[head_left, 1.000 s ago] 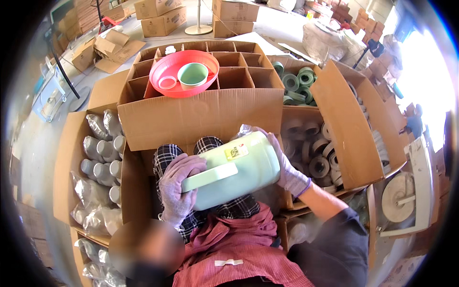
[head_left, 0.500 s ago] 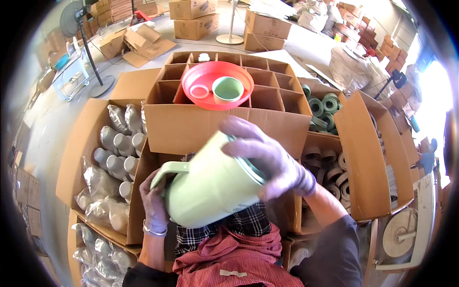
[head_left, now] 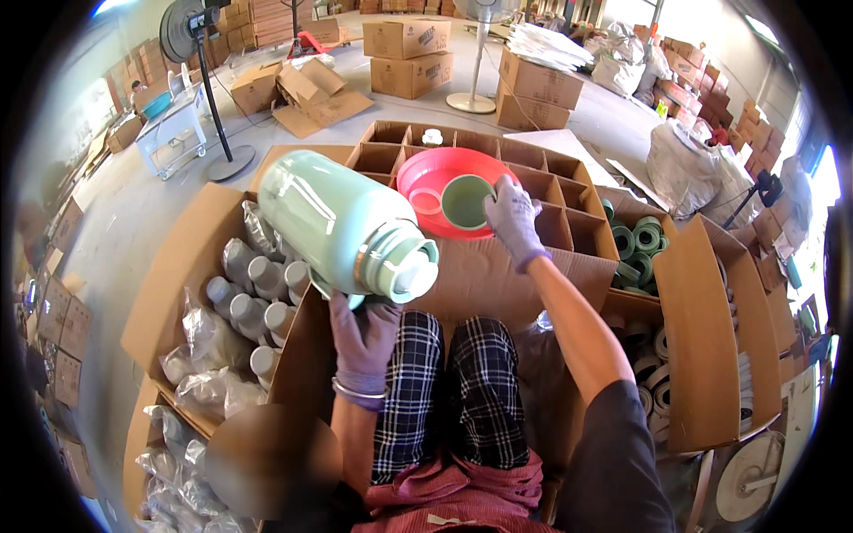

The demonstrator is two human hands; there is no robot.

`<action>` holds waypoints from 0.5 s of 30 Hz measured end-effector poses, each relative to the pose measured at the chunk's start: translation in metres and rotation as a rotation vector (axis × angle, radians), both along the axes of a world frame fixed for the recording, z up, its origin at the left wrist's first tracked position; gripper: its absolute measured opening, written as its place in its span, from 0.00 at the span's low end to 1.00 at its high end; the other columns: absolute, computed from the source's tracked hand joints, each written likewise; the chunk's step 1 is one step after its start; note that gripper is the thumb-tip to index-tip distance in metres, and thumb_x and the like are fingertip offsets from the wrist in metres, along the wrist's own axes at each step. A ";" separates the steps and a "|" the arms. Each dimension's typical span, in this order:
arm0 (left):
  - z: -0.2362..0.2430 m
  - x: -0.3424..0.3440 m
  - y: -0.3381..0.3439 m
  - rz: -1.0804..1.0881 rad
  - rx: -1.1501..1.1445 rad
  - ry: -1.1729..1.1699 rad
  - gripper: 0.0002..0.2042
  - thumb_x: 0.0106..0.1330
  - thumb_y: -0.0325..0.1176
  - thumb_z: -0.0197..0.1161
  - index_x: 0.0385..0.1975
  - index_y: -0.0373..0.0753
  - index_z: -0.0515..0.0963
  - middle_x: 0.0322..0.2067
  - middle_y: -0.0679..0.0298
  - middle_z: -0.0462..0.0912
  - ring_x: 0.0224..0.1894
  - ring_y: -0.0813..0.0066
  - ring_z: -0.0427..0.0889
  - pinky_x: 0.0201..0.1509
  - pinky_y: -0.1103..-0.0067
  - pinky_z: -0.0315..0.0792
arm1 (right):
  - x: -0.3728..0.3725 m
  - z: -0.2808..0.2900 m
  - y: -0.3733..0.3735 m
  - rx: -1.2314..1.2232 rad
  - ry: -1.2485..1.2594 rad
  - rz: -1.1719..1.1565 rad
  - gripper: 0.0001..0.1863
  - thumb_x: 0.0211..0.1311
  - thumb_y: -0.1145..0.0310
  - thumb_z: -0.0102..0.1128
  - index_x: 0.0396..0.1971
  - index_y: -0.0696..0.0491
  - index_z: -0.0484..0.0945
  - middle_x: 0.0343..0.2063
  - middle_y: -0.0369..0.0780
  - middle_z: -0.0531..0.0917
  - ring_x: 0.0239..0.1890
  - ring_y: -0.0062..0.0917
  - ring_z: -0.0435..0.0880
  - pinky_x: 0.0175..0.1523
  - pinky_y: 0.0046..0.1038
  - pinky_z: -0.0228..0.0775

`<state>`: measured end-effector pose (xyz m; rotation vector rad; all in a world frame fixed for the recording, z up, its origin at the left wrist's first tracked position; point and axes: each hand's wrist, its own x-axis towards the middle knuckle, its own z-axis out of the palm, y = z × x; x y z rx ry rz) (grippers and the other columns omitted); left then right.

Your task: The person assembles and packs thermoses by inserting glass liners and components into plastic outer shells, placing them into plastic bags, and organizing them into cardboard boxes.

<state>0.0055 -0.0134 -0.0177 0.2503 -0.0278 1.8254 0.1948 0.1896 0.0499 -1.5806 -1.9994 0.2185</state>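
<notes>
Grey floor (head_left: 249,135) beyond; left hand (head_left: 364,342) clasped to green flask (head_left: 333,213), fingers mostly hidden; right hand (head_left: 517,224) pinched on cup (head_left: 466,206) rim.

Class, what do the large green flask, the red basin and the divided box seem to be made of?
Flask: perhaps painted metal or plastic, glossy with sharp highlights. Basin: probably smooth plastic, evenly coloured and thin-rimmed. Box: apparently matt cardboard, brown and thin-walled.
</notes>
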 end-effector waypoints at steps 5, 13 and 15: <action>-0.008 0.023 0.005 0.704 -0.060 1.108 0.23 0.63 0.22 0.45 0.60 0.31 0.63 0.53 0.55 0.73 0.53 0.70 0.75 0.49 0.73 0.78 | -0.010 0.005 -0.093 0.454 0.424 0.200 0.28 0.54 0.83 0.47 0.57 0.68 0.58 0.52 0.60 0.66 0.55 0.54 0.68 0.63 0.43 0.61; -0.005 0.053 -0.001 0.185 -0.081 0.214 0.17 0.73 0.37 0.47 0.58 0.40 0.68 0.52 0.63 0.76 0.50 0.72 0.77 0.52 0.74 0.74 | -0.002 -0.032 -0.240 0.444 0.225 0.300 0.40 0.51 0.71 0.67 0.66 0.56 0.62 0.63 0.59 0.59 0.61 0.55 0.62 0.63 0.49 0.60; -0.008 0.052 -0.015 0.184 -0.105 0.269 0.20 0.76 0.47 0.44 0.59 0.43 0.68 0.54 0.64 0.76 0.54 0.71 0.77 0.57 0.71 0.73 | 0.026 -0.039 -0.220 0.644 -0.005 0.340 0.37 0.45 0.68 0.73 0.60 0.49 0.72 0.60 0.55 0.63 0.59 0.52 0.65 0.62 0.49 0.62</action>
